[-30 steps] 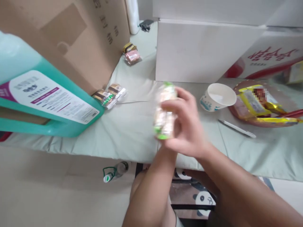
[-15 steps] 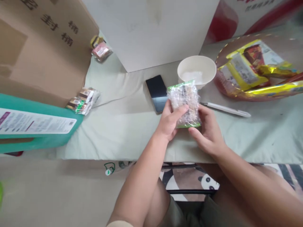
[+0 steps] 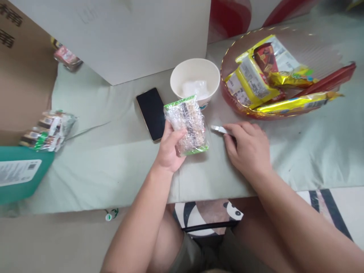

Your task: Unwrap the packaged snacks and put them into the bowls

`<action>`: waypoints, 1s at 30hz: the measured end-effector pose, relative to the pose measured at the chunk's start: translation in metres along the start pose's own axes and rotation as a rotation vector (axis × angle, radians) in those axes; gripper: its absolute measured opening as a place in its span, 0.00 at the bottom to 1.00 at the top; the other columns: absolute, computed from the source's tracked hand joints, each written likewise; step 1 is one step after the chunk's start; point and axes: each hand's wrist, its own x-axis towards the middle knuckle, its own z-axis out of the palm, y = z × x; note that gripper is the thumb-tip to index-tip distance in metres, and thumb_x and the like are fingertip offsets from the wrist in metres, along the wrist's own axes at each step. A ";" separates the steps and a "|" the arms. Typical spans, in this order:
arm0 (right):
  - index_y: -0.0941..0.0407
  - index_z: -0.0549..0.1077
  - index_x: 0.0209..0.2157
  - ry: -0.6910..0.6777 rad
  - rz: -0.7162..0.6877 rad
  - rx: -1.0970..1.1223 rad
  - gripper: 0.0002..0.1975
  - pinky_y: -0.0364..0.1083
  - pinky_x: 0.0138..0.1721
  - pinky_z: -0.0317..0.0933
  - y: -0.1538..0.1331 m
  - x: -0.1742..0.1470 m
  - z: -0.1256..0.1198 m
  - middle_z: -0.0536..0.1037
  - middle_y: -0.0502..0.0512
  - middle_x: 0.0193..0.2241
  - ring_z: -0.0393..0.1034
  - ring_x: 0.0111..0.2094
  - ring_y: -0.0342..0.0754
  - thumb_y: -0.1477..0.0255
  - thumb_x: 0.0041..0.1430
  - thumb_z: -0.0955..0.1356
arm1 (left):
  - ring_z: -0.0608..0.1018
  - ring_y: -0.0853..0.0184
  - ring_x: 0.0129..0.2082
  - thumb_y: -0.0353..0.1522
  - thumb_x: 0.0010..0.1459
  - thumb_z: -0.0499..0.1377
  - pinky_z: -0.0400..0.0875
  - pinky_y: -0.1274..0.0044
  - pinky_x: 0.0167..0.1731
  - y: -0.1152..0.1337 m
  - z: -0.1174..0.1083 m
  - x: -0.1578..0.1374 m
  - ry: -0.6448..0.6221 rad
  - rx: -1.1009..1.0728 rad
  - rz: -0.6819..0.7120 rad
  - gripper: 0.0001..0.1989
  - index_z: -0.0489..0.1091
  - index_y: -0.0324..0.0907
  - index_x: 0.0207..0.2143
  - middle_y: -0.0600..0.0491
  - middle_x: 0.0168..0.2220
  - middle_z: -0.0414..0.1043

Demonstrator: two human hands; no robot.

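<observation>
Gripped in left hand (image 3: 170, 153): 1 clear-wrapped packet (image 3: 190, 125), over table (image 3: 127, 167), near 1 paper cup (image 3: 196, 69); pinched in right hand (image 3: 248, 149): 1 slim white tool (image 3: 218, 129); alongside: 1 phone (image 3: 152, 113), 1 bowl (image 3: 320, 47)

Homelike room; cloth-covered table (image 3: 113, 170); panda print (image 3: 233, 211)

From centre of view, a phone (image 3: 152, 113) is lying at ten o'clock, a white cup (image 3: 195, 66) standing at twelve, and a gold-rimmed bowl (image 3: 321, 51) holding wrapped snacks (image 3: 252, 77) at two.
</observation>
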 end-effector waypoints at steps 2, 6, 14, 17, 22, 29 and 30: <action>0.54 0.78 0.48 0.066 -0.002 0.087 0.13 0.56 0.45 0.66 -0.001 -0.003 -0.004 0.81 0.63 0.42 0.74 0.43 0.59 0.69 0.67 0.64 | 0.83 0.57 0.45 0.38 0.48 0.67 0.79 0.64 0.45 0.000 -0.001 0.001 -0.003 0.002 0.021 0.28 0.67 0.51 0.53 0.51 0.47 0.77; 0.51 0.73 0.51 0.070 0.114 0.532 0.14 0.48 0.32 0.65 -0.014 -0.010 -0.013 0.79 0.54 0.33 0.72 0.30 0.50 0.64 0.67 0.66 | 0.80 0.54 0.52 0.39 0.49 0.65 0.76 0.61 0.52 -0.007 -0.001 0.003 -0.041 0.015 0.088 0.26 0.65 0.52 0.52 0.52 0.50 0.76; 0.54 0.71 0.30 -0.375 0.459 1.266 0.16 0.40 0.15 0.54 -0.062 -0.009 -0.024 0.72 0.47 0.20 0.61 0.16 0.39 0.56 0.60 0.68 | 0.80 0.63 0.46 0.34 0.52 0.64 0.76 0.68 0.51 -0.029 -0.012 0.001 -0.186 0.190 0.263 0.25 0.67 0.54 0.53 0.57 0.48 0.76; 0.55 0.72 0.29 -0.421 0.483 1.216 0.17 0.39 0.16 0.56 -0.067 -0.012 -0.025 0.73 0.47 0.21 0.63 0.16 0.39 0.56 0.60 0.67 | 0.81 0.63 0.45 0.34 0.52 0.63 0.76 0.68 0.49 -0.026 -0.012 -0.004 -0.168 0.169 0.274 0.23 0.66 0.54 0.52 0.56 0.46 0.75; 0.55 0.71 0.26 -0.553 0.382 1.058 0.17 0.39 0.20 0.60 -0.069 -0.022 -0.023 0.74 0.48 0.22 0.66 0.18 0.38 0.59 0.63 0.65 | 0.81 0.58 0.48 0.38 0.52 0.62 0.76 0.66 0.49 -0.005 -0.014 -0.015 -0.023 0.165 0.354 0.18 0.66 0.51 0.47 0.54 0.43 0.76; 0.54 0.69 0.23 -0.699 0.145 0.755 0.19 0.44 0.26 0.58 -0.078 -0.030 -0.016 0.72 0.48 0.19 0.67 0.22 0.43 0.59 0.64 0.63 | 0.77 0.53 0.56 0.49 0.59 0.57 0.76 0.61 0.52 0.035 -0.045 -0.027 0.198 0.193 0.415 0.15 0.69 0.53 0.44 0.51 0.43 0.77; 0.54 0.70 0.25 -0.650 0.105 0.709 0.18 0.45 0.27 0.57 -0.078 -0.030 -0.015 0.72 0.49 0.20 0.67 0.23 0.44 0.58 0.64 0.63 | 0.77 0.53 0.57 0.50 0.60 0.56 0.75 0.60 0.53 0.036 -0.049 -0.026 0.229 0.200 0.426 0.15 0.69 0.54 0.44 0.51 0.43 0.77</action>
